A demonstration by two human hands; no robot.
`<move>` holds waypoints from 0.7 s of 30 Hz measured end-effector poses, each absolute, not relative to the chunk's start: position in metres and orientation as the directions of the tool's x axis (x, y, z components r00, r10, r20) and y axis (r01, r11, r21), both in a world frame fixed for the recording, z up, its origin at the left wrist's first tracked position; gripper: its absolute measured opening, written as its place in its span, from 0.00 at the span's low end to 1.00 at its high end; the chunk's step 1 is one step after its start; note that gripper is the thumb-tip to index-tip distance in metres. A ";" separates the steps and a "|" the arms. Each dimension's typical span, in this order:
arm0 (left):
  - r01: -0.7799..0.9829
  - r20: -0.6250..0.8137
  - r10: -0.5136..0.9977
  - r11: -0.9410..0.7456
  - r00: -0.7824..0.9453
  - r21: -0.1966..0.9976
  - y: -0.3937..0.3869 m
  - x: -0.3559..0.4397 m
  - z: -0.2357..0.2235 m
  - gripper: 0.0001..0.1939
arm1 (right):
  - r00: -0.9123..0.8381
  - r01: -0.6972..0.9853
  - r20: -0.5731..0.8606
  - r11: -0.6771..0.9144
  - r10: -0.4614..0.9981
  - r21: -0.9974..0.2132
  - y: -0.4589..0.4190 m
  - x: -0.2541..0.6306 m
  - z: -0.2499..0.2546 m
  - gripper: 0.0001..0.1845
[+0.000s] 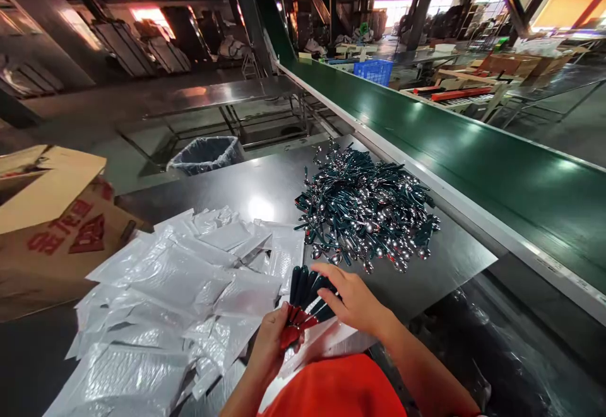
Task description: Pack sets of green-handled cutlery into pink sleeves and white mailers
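My left hand [273,335] is closed around the lower ends of a fanned bundle of spoons [303,287] with dark green handles. The handles point away from me, and the metal ends reflect red near my fingers. My right hand [353,297] is at the right side of the same bundle, thumb and fingers curled about the handles. Just beyond my hands, a large heap of similar spoons [364,202] with shiny metal bowls lies on the metal table [454,272]. To the left spreads a pile of white bubble mailers [189,284], partly reaching under my hands.
An open cardboard box [52,234] stands at the left. Behind the table is a lined bin [206,155]. A green conveyor belt [426,127] runs along the table's far right side, with a blue crate [374,72] beyond it. Dark plastic sheeting [454,354] lies at lower right.
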State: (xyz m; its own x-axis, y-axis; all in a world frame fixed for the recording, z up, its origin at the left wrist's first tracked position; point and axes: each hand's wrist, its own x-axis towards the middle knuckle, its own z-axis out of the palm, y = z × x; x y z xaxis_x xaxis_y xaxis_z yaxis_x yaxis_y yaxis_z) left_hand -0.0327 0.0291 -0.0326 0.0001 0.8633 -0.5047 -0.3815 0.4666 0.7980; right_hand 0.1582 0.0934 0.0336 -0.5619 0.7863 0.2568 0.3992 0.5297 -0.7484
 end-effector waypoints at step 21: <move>-0.295 -0.692 0.703 0.704 0.162 0.646 0.025 -0.028 -0.039 0.29 | -0.400 0.417 0.307 0.470 0.863 -0.778 0.085 0.143 0.001 0.06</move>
